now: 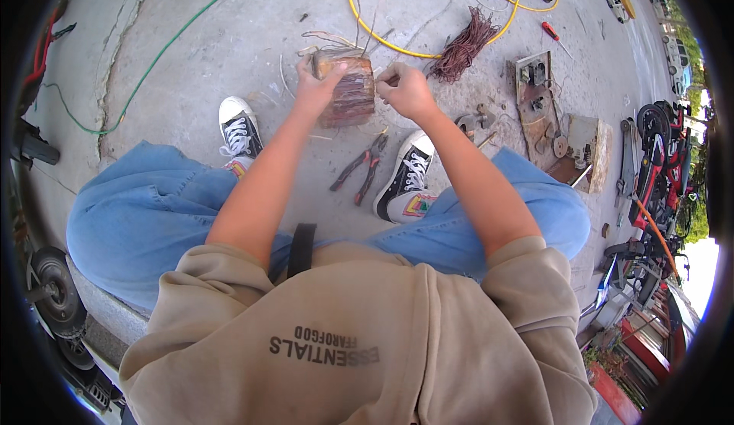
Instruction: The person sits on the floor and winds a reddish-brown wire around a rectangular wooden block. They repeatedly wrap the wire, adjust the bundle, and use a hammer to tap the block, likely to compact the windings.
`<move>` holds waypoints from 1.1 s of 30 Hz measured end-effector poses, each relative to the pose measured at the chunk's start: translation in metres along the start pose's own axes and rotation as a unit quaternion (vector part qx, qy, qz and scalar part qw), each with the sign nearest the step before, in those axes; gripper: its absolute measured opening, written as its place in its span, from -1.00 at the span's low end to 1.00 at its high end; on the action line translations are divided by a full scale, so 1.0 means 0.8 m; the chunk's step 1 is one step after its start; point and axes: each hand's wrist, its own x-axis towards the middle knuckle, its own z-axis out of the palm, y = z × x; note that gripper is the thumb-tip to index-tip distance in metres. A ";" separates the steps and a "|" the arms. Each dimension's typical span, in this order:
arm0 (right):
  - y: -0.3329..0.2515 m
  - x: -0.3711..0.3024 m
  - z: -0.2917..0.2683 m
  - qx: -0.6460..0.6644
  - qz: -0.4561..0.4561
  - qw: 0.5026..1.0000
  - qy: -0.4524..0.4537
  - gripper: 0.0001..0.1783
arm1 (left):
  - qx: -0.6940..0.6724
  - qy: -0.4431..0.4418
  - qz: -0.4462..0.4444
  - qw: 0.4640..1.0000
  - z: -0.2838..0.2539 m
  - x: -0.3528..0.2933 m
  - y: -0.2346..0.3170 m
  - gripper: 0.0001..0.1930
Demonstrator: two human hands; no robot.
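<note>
Between my feet stands a worn brown block (350, 98), apparently a transformer coil, with a layered, rusty face and loose wires rising from its far side. My left hand (315, 87) grips the block's left side, its thumb lying over the top. At the block's right edge my right hand (405, 90) is closed in a pinch; whatever lies between those fingertips is too small to make out. Pliers (359, 168) with red and black handles rest on the concrete just nearer to me, their jaws pointing away.
A dark red wire bundle (465, 46) lies beyond my right hand, by a looped yellow cable (405, 49). Farther right are a red screwdriver (550, 30), a rusty metal panel (532, 104) and a metal box (587, 150). A green cable (164, 50) runs along the left.
</note>
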 end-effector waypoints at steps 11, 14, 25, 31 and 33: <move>0.016 -0.005 -0.004 -0.023 0.049 0.967 -0.251 -0.42 | 0.043 -0.070 -0.008 0.997 -0.017 -0.048 0.019 -0.24; 0.031 -0.017 0.023 -0.160 -0.032 0.954 -0.253 -0.32 | 0.089 -0.023 0.016 0.996 -0.013 -0.029 -0.010 -0.23; -0.024 -0.015 -0.032 -0.236 -0.120 0.951 -0.161 -0.73 | -0.014 -0.002 -0.207 0.978 -0.016 -0.008 0.016 -0.18; -0.060 -0.012 -0.032 -0.277 -0.169 0.932 -0.160 -0.74 | -0.160 -0.043 -0.279 0.946 -0.033 -0.039 0.025 -0.40; -0.058 -0.011 -0.028 -0.258 -0.147 0.941 -0.164 -0.73 | -0.173 -0.058 -0.293 0.938 -0.039 -0.034 0.021 -0.45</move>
